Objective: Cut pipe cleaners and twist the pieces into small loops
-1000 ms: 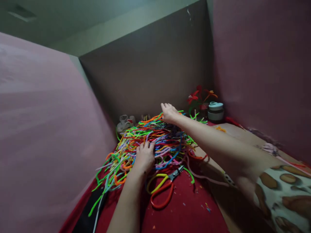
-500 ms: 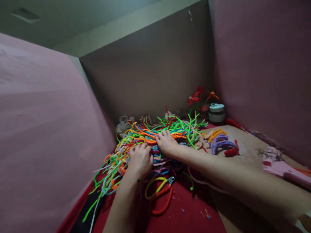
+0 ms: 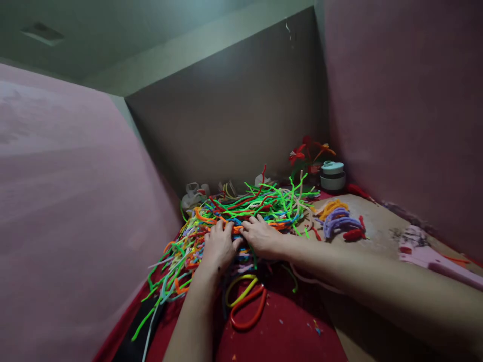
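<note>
A large heap of colourful pipe cleaners lies in front of me on a red cloth. My left hand rests on its near side, fingers bent over orange and blue pipe cleaners. Close beside it, my right hand has its fingers curled on the same orange strands; the fingertips of both are partly buried. Just below the hands, scissors with one yellow and one red handle lie on the cloth, their blades hidden under the heap.
Right of the heap are purple pipe cleaners, yellow ones and a red piece on a brown board. A pink tool lies farther right. Behind stand a lidded pot and red flowers. Pink walls flank both sides.
Both hands have come closer together, the right one moving nearer to me. The orange pipe cleaners have shifted toward me, uncovering green and red ones behind. The scissors' pivot is now covered.
</note>
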Motion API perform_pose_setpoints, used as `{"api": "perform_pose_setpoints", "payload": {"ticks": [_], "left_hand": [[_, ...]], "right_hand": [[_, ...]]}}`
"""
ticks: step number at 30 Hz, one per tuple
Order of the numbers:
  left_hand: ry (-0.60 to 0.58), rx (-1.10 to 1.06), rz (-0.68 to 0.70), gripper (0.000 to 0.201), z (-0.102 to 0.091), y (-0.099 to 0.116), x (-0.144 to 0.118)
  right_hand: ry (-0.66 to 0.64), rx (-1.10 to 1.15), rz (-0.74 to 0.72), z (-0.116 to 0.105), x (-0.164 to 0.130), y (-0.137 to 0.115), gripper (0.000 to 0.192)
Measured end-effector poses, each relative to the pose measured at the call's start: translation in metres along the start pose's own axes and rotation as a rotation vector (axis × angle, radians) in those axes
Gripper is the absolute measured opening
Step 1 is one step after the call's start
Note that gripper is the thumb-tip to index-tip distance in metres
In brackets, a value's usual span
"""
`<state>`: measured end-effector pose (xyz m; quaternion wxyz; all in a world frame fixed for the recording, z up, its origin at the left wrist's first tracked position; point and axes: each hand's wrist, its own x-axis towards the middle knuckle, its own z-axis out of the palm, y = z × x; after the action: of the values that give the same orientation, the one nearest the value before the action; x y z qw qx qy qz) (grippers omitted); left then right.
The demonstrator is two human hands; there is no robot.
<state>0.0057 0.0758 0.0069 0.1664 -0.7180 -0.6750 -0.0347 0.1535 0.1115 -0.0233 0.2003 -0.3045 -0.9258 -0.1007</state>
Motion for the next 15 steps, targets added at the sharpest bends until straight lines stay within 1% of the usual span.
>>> {"api": "perform_pose_setpoints", "payload": {"ticks": [4, 8, 10, 12, 14, 15], "left_hand": [[-0.023, 0.047, 0.002, 0.043, -0.008, 0.004, -0.006], [-0.026, 0.026, 0.009, 0.053, -0.006, 0.003, -0.008], [0.004, 0.001, 0.0, 0.058, -0.003, 0.001, -0.007], [0.105, -0.028, -0.025, 0.059, -0.003, -0.001, -0.006], [0.278, -0.071, -0.031, 0.058, -0.006, 0.0, -0.006], [0.367, -0.1, -0.002, 0.057, -0.009, 0.0, -0.006]], "right_hand": [[0.04, -0.004, -0.025, -0.002, -0.006, -0.003, 0.034], [0.038, -0.024, 0.01, -0.003, -0.004, 0.0, 0.039], [0.028, -0.037, 0.021, -0.005, 0.001, 0.005, 0.042], [0.011, -0.041, 0.033, -0.01, 0.011, 0.015, 0.044], [-0.031, -0.033, 0.065, -0.016, 0.023, 0.028, 0.048], [-0.052, -0.018, 0.071, -0.02, 0.03, 0.035, 0.048]]}}
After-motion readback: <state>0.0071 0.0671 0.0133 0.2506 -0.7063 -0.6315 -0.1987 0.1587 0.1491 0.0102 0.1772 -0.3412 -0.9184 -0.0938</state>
